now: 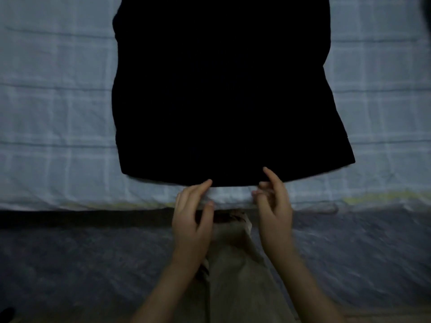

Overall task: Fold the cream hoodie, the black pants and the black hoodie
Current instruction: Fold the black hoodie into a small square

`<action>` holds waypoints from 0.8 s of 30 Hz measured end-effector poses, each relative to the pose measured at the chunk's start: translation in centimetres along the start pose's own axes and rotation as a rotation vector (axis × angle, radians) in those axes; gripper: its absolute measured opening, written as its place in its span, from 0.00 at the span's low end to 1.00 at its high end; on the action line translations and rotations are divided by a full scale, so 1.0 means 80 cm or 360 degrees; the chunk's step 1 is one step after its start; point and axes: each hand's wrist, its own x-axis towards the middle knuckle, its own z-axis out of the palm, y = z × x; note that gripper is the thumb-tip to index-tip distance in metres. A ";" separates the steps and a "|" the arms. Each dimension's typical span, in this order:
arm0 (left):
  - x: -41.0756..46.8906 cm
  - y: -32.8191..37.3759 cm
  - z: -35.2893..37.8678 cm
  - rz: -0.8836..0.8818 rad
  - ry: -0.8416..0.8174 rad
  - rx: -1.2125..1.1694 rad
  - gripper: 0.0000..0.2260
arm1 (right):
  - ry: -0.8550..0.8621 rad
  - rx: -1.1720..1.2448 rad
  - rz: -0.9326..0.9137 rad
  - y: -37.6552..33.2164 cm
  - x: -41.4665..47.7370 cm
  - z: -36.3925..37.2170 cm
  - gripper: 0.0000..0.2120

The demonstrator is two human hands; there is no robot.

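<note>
While the black garment [224, 89] is lying flat on the bed [58, 113], we are hovering our released, empty left hand [193, 217] and right hand [275, 206] at its hem.

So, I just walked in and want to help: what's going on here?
A person is working on the clothes-folding task. A black garment lies spread flat on the checked sheet. The left hand and the right hand are at its near hem, fingers loose, gripping nothing. Whether it is the hoodie or the pants, I cannot tell.
</note>
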 end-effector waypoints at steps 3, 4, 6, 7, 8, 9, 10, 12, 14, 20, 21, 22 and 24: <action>-0.007 0.005 -0.007 -0.0538 0.0058 -0.0674 0.22 | -0.0006 0.0372 0.0273 0.006 -0.007 -0.004 0.30; -0.004 0.003 -0.010 -0.0604 0.0068 -0.0771 0.25 | -0.0004 0.0420 0.0296 0.007 -0.003 -0.007 0.32; 0.006 -0.003 -0.015 -0.0693 0.0109 -0.0922 0.28 | -0.0008 0.0543 0.0316 0.009 0.010 -0.014 0.34; 0.012 -0.006 -0.017 -0.0712 0.0124 -0.1005 0.30 | -0.0019 0.0593 0.0327 0.011 0.016 -0.018 0.34; 0.015 -0.010 -0.017 -0.0710 0.0125 -0.1064 0.31 | -0.0023 0.0616 0.0342 0.011 0.021 -0.021 0.35; 0.018 -0.012 -0.017 -0.0688 0.0118 -0.1106 0.31 | -0.0008 0.0619 0.0346 0.013 0.025 -0.023 0.35; 0.021 -0.014 -0.016 -0.0650 0.0109 -0.1132 0.31 | 0.0020 0.0625 0.0345 0.013 0.030 -0.025 0.35; 0.031 -0.016 -0.016 -0.0594 0.0118 -0.1209 0.31 | 0.0122 0.0637 0.0342 0.011 0.043 -0.028 0.36; 0.044 -0.020 -0.016 -0.0644 0.0191 -0.1310 0.31 | 0.0263 0.0617 0.0332 0.006 0.060 -0.031 0.36; 0.064 -0.020 -0.013 -0.0692 0.0380 -0.1376 0.30 | 0.0470 0.0757 0.0310 -0.004 0.082 -0.048 0.39; 0.065 -0.016 -0.014 -0.0662 0.0405 -0.1387 0.30 | 0.0472 0.0708 0.0245 -0.006 0.084 -0.052 0.39; 0.068 -0.012 -0.016 -0.0630 0.0429 -0.1390 0.30 | 0.0472 0.0657 0.0156 -0.009 0.087 -0.057 0.39; 0.079 0.001 -0.022 -0.0565 0.0477 -0.1365 0.29 | 0.0435 0.0576 -0.0016 -0.022 0.095 -0.068 0.40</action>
